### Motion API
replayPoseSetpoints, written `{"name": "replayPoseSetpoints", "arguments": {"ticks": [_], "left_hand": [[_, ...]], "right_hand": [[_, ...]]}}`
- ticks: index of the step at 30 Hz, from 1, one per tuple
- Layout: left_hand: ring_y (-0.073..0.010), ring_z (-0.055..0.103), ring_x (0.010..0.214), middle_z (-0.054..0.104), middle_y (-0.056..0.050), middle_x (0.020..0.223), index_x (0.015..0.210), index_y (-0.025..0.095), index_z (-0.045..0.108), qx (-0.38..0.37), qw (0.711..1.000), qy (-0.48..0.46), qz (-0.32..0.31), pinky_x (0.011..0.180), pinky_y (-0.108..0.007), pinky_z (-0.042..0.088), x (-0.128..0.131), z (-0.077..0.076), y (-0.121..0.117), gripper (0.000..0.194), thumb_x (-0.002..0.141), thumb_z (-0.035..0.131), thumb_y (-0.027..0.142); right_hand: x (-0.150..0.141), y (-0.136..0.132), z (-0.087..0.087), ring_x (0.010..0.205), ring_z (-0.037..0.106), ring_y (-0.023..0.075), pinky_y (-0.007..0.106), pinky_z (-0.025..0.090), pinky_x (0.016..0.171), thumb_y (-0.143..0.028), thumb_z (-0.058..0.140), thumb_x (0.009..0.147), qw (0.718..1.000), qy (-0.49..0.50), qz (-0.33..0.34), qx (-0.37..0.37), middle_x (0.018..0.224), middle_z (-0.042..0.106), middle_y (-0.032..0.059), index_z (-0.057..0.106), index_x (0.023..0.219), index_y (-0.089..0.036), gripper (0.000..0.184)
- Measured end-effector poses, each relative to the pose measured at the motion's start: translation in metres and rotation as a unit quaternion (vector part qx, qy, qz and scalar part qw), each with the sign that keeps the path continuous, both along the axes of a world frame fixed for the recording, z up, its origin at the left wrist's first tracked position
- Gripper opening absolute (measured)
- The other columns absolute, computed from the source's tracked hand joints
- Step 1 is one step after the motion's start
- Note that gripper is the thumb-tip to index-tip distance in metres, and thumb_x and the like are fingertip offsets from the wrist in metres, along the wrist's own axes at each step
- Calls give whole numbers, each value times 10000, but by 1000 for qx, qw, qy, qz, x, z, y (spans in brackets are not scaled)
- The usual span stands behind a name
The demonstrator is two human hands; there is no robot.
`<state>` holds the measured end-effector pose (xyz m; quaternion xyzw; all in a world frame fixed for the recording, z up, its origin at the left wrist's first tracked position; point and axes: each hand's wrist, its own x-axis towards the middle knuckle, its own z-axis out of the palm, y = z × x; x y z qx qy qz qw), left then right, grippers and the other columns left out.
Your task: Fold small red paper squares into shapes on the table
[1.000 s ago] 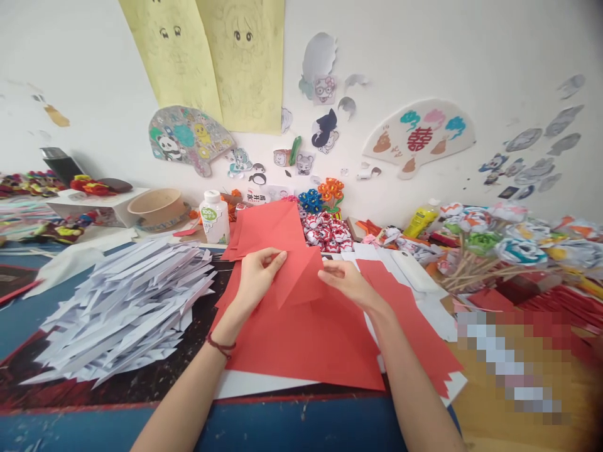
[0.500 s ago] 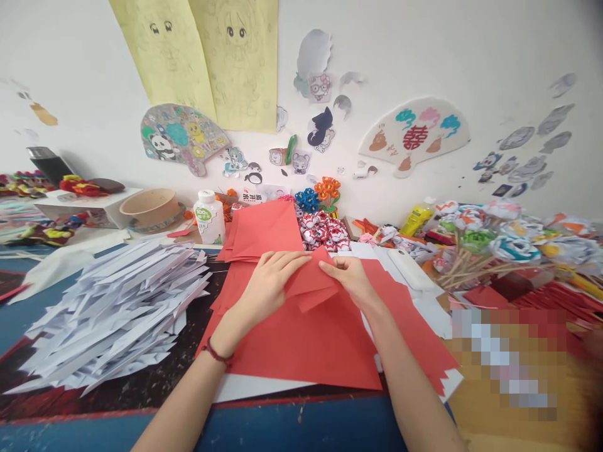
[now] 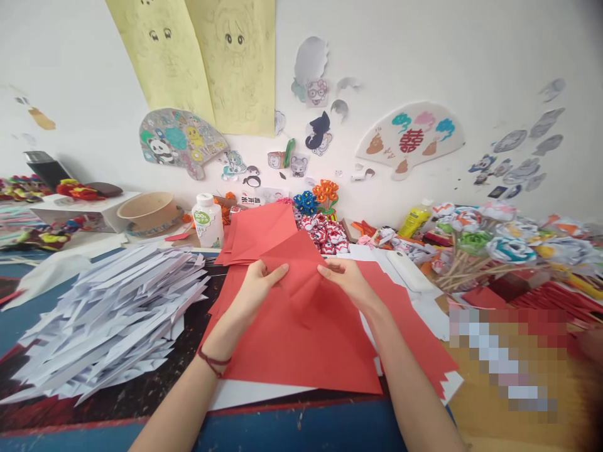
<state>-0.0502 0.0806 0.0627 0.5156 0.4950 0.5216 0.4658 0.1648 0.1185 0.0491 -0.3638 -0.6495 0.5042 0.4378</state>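
Note:
A creased sheet of red paper point(image 3: 299, 260) is held up between my two hands, above larger red sheets on the table. My left hand point(image 3: 261, 285) pinches its left side, thumb on top. On the opposite side, my right hand point(image 3: 346, 279) grips the edge between thumb and fingers. Beneath lies a big red sheet point(image 3: 301, 351) over white paper. Just behind the held piece is a stack of red squares point(image 3: 259, 226). The fingers under the paper are partly hidden.
To the left spreads a large heap of folded white paper strips point(image 3: 117, 314). A white bottle point(image 3: 207, 220) and a round tan bowl point(image 3: 148, 209) stand behind it. Paper flowers on sticks point(image 3: 485, 238) and a yellow bottle point(image 3: 414, 218) are at the right back, before the wall.
The folded red paper has been opened out and now stands spread between my hands. My left hand has turned from lying over it to pinching its left side.

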Motion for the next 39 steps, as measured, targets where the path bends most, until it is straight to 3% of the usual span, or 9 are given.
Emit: {"name": "replayPoseSetpoints", "arguments": {"ticks": [3, 6, 9, 12, 16, 21, 26, 32, 39], "left_hand": [[-221, 642, 837, 658, -128, 1074, 1111, 137, 560, 78, 985, 121, 95, 712, -344, 505, -4, 1, 1, 437, 766, 657, 386], [-287, 524, 1187, 476, -151, 1399, 1374, 205, 394, 249, 889, 338, 182, 996, -466, 376, -3, 7, -5, 604, 810, 609, 238], [-256, 444, 1286, 539, -75, 1365, 1323, 278, 479, 363, 788, 490, 83, 1130, -495, 121, 7, 14, -15, 443, 895, 484, 165], [-219, 552, 1129, 683, -42, 1115, 1132, 266, 612, 375, 756, 536, 23, 1132, -482, 74, 14, 15, -22, 298, 934, 414, 165], [-176, 590, 882, 694, -4, 874, 907, 239, 637, 314, 803, 505, 16, 1083, -451, 172, 7, 14, -18, 223, 938, 419, 204], [-153, 587, 830, 692, 8, 887, 851, 215, 586, 236, 877, 419, -23, 980, -382, 280, -2, 15, -15, 173, 925, 430, 223], [-141, 587, 827, 689, 36, 867, 852, 220, 588, 240, 882, 403, -38, 1044, -402, 187, 4, 16, -16, 154, 923, 467, 283], [-160, 597, 818, 699, 4, 867, 832, 206, 592, 213, 906, 357, -83, 922, -349, 307, 6, 14, -12, 185, 922, 451, 285], [-165, 575, 819, 697, 10, 889, 834, 207, 606, 182, 914, 351, -94, 893, -347, 297, 6, 19, -16, 155, 897, 498, 298]], "right_hand": [[-2, -5, 4, 812, 636, 203, 306, 483, 728, -493, 662, 782, 999, 7, 20, -23, 873, 705, 61, 710, 866, -153, 354], [-4, -7, 5, 681, 577, 168, 270, 431, 614, -523, 659, 770, 998, -67, 10, -1, 718, 654, 25, 688, 717, -145, 382], [-8, -10, 5, 570, 473, 121, 246, 337, 534, -523, 646, 783, 992, -117, 20, 41, 575, 549, -20, 640, 613, -146, 413], [-11, -13, 9, 608, 479, 124, 252, 340, 565, -481, 627, 819, 989, -123, 44, 65, 641, 599, -8, 684, 699, -149, 358], [-7, -18, 20, 708, 534, 157, 276, 388, 648, -442, 634, 827, 986, -143, 32, 73, 790, 689, 33, 732, 831, -164, 294], [-4, -23, 26, 705, 538, 151, 272, 400, 658, -413, 638, 833, 990, -114, 49, 73, 750, 667, 30, 725, 791, -164, 267], [-8, -24, 26, 729, 566, 156, 267, 423, 661, -376, 641, 831, 990, -114, 59, 63, 781, 674, 35, 724, 806, -166, 228], [-9, -22, 24, 724, 563, 149, 267, 417, 667, -337, 621, 839, 984, -144, 62, 90, 771, 679, 24, 717, 799, -171, 196], [-6, -19, 20, 687, 534, 130, 253, 394, 628, -318, 610, 844, 978, -167, 63, 107, 772, 663, 11, 710, 833, -178, 172]]}}
